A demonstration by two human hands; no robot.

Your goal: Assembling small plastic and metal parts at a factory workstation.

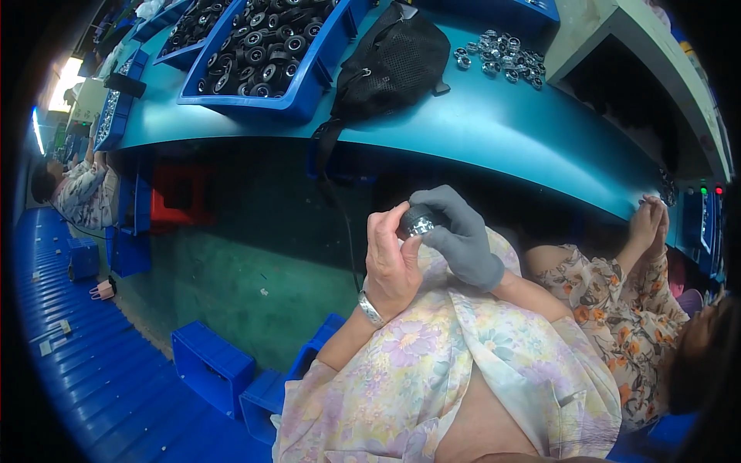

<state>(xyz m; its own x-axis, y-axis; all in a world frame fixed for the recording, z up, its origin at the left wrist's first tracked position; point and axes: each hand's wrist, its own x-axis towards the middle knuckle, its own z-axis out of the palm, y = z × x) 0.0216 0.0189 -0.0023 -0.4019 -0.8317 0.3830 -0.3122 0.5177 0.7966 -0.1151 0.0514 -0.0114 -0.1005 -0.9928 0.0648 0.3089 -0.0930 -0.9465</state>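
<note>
Over my lap, a small toy wheel (421, 222) with a black tyre and a shiny chrome hub is held between both hands. My bare left hand (392, 258), with a silver bracelet at the wrist, pinches its left side with thumb and fingers. From the right, my right hand (463, 235) in a grey glove closes on the same wheel, its thumb near the hub. Fingers cover part of the tyre. Several loose chrome hubs (509, 58) lie on the blue-green table (463, 123) beyond my hands.
A blue bin (297, 108) full of black wheels stands on the table at the far left, beside a black mesh bag (394, 65). A strap and cord hang off the edge. Blue crates (208, 366) sit at lower left. Co-workers sit at right (617, 309) and far left (85, 193).
</note>
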